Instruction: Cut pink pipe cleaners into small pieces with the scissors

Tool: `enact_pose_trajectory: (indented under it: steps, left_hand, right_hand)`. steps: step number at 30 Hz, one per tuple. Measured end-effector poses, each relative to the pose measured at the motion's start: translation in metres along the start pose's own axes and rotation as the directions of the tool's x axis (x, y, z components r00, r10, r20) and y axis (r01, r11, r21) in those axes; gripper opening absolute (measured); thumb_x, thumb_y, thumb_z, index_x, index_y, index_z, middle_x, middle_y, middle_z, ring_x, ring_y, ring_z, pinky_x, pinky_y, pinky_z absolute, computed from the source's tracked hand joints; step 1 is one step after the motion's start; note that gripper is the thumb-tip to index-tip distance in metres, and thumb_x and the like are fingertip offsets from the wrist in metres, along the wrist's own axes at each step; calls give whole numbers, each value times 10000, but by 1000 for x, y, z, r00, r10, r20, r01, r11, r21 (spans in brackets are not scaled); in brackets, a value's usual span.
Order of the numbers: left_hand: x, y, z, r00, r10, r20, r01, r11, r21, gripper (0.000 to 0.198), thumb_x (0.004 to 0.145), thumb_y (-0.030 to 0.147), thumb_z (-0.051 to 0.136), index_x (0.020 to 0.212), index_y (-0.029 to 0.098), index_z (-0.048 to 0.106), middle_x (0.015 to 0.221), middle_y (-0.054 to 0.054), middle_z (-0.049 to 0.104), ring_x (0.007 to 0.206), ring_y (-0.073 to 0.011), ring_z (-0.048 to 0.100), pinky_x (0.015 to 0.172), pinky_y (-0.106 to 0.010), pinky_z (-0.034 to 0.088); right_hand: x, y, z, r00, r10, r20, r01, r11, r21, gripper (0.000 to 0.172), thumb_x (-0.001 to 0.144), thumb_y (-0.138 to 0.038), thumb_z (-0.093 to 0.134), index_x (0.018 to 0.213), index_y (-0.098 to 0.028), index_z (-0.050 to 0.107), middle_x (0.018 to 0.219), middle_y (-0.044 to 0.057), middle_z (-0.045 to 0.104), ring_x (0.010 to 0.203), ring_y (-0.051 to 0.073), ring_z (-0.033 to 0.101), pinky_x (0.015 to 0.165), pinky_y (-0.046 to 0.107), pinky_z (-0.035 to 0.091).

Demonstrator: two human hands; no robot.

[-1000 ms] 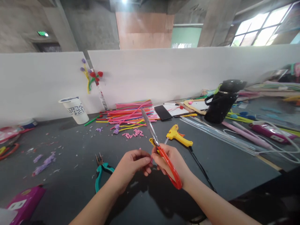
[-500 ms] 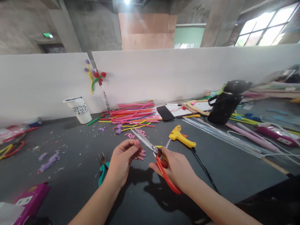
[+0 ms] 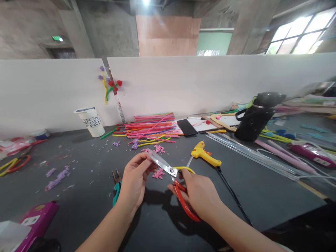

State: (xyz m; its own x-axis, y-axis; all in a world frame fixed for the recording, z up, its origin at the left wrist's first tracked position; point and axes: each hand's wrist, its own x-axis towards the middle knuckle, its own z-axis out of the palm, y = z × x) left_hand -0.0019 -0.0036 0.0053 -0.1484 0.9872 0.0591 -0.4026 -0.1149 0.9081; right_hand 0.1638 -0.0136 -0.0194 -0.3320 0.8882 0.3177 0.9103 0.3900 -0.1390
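1. Dark bench (image 3: 86,175), white partition (image 3: 168,84) behind it, concrete walls (image 3: 112,28) beyond
2. Right hand (image 3: 201,190): fingers closed round red handles of scissors (image 3: 172,170) held above bench, blades slanting up toward left fingertips
3. Left hand (image 3: 136,176): thumb and fingers pinched right by the blade tips, can't tell what's in the pinch
4. Yellow stem (image 3: 185,168) at right index finger, can't tell if gripped
5. Loose pink pieces (image 3: 159,174) on bench near the blades
6. Glue gun (image 3: 206,155) just beyond right hand; pliers (image 3: 117,190) left of left hand, partly hidden by forearm
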Motion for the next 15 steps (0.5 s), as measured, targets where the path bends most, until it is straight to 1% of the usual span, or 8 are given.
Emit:
enact_pose_trajectory:
  steps: [8, 15]
  left_hand:
    - [1, -1, -1, 1000, 3, 13, -3, 999, -33, 48, 661, 194, 611, 689, 156, 608, 641, 13, 582, 572, -75, 530, 555, -179, 421]
    - [1, 0, -2, 1000, 2, 15, -1, 1000, -22, 50, 682, 187, 597, 713, 150, 612, 643, 11, 576, 570, -72, 528, 561, -176, 425]
  right_hand:
    - [0, -1, -1, 1000, -3, 18, 4, 998, -55, 371, 805, -513, 340, 767, -177, 493, 626, 40, 611, 529, 191, 579, 463, 257, 246]
    - [1, -1, -3, 1000, -13, 13, 14, 998, -68, 371, 810, -510, 336, 754, -177, 491, 608, 39, 604, 519, 189, 574, 458, 258, 236]
